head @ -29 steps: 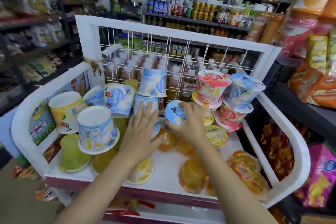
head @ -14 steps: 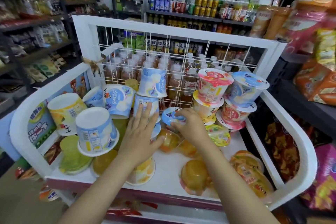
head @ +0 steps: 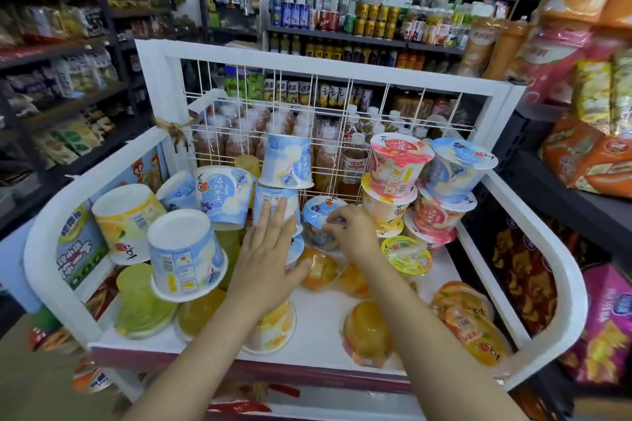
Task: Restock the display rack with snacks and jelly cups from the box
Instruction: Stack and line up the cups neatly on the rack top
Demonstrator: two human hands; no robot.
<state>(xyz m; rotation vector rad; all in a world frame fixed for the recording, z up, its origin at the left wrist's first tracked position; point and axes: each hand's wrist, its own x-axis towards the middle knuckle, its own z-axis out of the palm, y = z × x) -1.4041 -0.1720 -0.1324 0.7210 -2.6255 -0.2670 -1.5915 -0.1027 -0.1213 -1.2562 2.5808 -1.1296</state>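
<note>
A white display rack (head: 533, 249) with a wire back holds several jelly cups. My right hand (head: 352, 232) grips a blue-lidded jelly cup (head: 319, 215) at the middle back, near the wire grid. With straight fingers, my left hand (head: 266, 256) presses against a stack of upside-down blue-and-white cups (head: 287, 161). Pink and blue cups (head: 396, 164) are stacked at the back right. Orange jelly cups (head: 366, 331) lie on the shelf floor in front. The box is out of view.
More upside-down cups (head: 181, 256) and green and yellow jelly cups (head: 143, 304) crowd the rack's left side. Bottled drinks (head: 352, 161) stand behind the wire grid. Snack bags (head: 588, 154) fill shelves on the right; dark shelving runs along the left.
My right hand has lowered the blue-lidded cup toward the shelf beside the stack. My left hand stays pressed on the stacked cups.
</note>
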